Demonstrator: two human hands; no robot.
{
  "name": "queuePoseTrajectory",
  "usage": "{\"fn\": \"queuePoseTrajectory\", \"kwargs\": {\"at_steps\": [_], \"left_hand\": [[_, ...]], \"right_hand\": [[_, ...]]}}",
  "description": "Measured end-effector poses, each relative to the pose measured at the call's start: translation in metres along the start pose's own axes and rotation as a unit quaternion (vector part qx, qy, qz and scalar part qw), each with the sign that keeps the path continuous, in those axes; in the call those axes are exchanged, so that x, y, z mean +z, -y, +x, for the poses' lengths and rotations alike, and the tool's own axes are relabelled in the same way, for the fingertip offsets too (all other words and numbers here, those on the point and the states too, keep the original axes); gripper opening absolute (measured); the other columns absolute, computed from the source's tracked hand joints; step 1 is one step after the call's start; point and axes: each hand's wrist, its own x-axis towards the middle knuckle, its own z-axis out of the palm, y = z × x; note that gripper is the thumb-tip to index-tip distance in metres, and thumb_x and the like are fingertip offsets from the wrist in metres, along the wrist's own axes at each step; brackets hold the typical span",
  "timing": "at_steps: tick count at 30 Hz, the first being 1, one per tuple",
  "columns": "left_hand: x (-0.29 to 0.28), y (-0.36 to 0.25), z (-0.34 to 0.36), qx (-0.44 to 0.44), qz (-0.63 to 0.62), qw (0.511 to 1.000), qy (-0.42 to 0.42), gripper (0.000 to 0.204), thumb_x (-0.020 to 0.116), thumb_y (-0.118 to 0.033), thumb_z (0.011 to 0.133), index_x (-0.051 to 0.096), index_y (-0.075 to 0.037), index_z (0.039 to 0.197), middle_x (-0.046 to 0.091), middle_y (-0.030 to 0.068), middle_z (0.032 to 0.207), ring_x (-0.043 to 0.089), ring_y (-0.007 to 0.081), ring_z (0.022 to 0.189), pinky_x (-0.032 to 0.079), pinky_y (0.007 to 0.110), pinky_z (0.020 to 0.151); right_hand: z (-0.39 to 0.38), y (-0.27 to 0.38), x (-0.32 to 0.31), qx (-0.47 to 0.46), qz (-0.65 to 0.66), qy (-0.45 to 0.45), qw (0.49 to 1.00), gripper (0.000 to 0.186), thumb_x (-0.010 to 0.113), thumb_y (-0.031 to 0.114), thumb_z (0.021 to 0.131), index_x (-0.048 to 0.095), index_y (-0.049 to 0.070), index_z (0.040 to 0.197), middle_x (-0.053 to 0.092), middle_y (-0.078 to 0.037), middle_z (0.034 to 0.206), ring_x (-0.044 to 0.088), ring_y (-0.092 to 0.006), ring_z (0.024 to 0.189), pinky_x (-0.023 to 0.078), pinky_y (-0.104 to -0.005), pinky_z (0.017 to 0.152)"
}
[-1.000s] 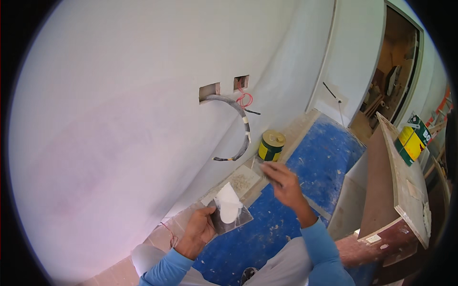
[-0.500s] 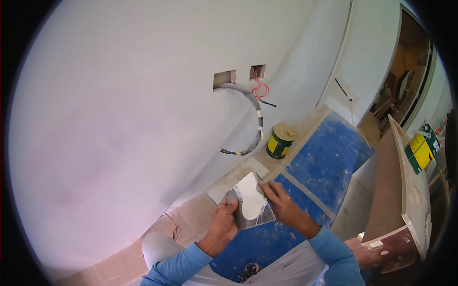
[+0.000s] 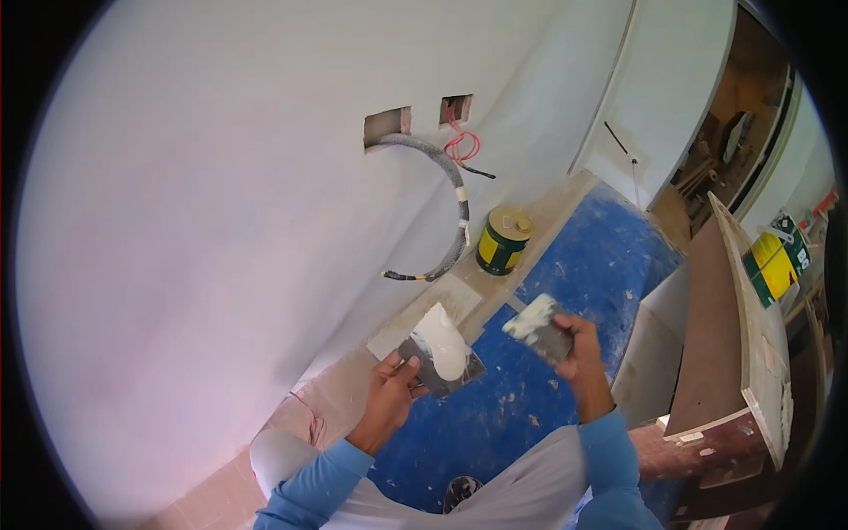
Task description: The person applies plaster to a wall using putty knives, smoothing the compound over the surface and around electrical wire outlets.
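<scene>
My left hand [image 3: 389, 394] grips a dark flat plate [image 3: 465, 375] by its near-left edge, thumb on top. A thick smear of white putty [image 3: 444, 343] lies across that plate and reaches its far edge. To the right, apart from the plate, my right hand [image 3: 583, 355] is closed on a dark putty knife [image 3: 555, 340] with a wide flat blade. White putty coats the blade's far-left part. The wall [image 3: 221, 221] rises to the left of both hands, pale with a faint pinkish tint.
Two wall openings stand ahead; a grey corrugated conduit [image 3: 449, 172] curves out of one, red wires [image 3: 461, 146] out of the other. A green-and-yellow can [image 3: 504, 241] stands by the wall. Blue sheeting [image 3: 503, 424] covers the floor. Wooden boards [image 3: 707, 336] lean at right.
My right hand has moved right with the putty knife, away from the plate. The putty on the plate has changed shape, and the view has shifted slightly.
</scene>
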Motion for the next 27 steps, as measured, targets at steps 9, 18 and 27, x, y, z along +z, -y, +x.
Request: {"fn": "queuePoseTrajectory", "kwargs": {"at_steps": [9, 18, 27], "left_hand": [[-0.003, 0.002, -0.001, 0.403, 0.446, 0.796, 0.07, 0.034, 0.057, 0.0, 0.093, 0.062, -0.002, 0.126, 0.071, 0.0183, 0.087, 0.072, 0.0219, 0.08, 0.057, 0.033, 0.07], [-0.028, -0.002, 0.014, 0.21, 0.574, 0.791, 0.023, 0.017, 0.058, -0.005, 0.092, 0.066, -0.002, 0.107, 0.071, 0.0192, 0.09, 0.068, 0.0292, 0.067, 0.05, 0.033, 0.058], [0.037, -0.043, 0.027, 0.177, 0.035, 0.981, 0.077, 0.03, 0.053, -0.02, 0.103, 0.062, 0.002, 0.121, 0.064, 0.0055, 0.118, 0.06, 0.0142, 0.106, 0.048, 0.029, 0.092]], "right_hand": [[-0.023, -0.071, 0.043, 0.165, -0.002, 0.097, 0.982, 0.045, 0.064, 0.001, 0.085, 0.051, -0.009, 0.127, 0.062, -0.02, 0.12, 0.064, -0.0337, 0.109, 0.05, -0.0479, 0.1], [-0.004, -0.023, 0.033, -0.045, 0.042, 0.148, 0.987, 0.046, 0.065, 0.0, 0.083, 0.053, -0.01, 0.126, 0.062, -0.022, 0.12, 0.065, -0.0329, 0.107, 0.051, -0.0467, 0.099], [0.126, -0.035, -0.08, 0.008, -0.182, -0.19, 0.965, 0.043, 0.064, 0.003, 0.082, 0.056, -0.008, 0.123, 0.065, -0.017, 0.114, 0.066, -0.0277, 0.101, 0.055, -0.0428, 0.086]]}}
